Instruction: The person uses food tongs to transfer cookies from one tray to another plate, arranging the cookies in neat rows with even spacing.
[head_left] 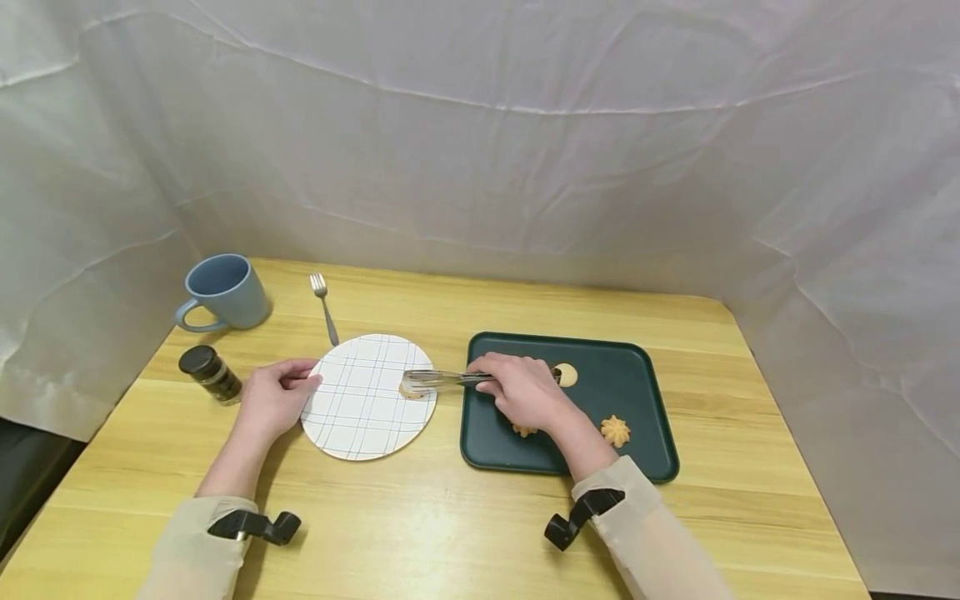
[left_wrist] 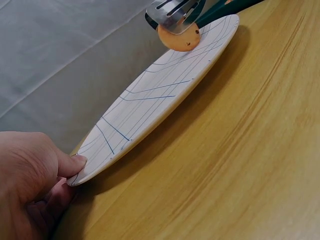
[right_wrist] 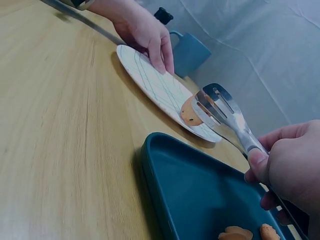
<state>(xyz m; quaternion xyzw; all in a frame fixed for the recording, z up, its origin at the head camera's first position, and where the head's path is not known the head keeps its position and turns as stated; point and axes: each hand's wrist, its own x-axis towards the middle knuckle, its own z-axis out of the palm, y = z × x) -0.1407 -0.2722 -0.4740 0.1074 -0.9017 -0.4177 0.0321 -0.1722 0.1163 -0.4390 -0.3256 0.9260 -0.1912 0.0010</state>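
At nine o'clock from the right hand, one round biscuit sat between the slotted heads of the tongs, above the three o'clock side of the plate; from my distant seat I could not tell whether it touched the surface. By the head view's clock, the tongs' long axis ran nearly straight from three to nine, and I judged the right hand slightly nearer the biscuit than the left hand. The right gripped the tongs, while the left pinched the plate's rim near nine o'clock, thumb on top. I counted one plate, one pair of tongs and, at three o'clock from the plate, one tray bearing at least three more biscuits, the right arm hiding part of it. Toward ten and eleven lay one jar, one mug and one fork.
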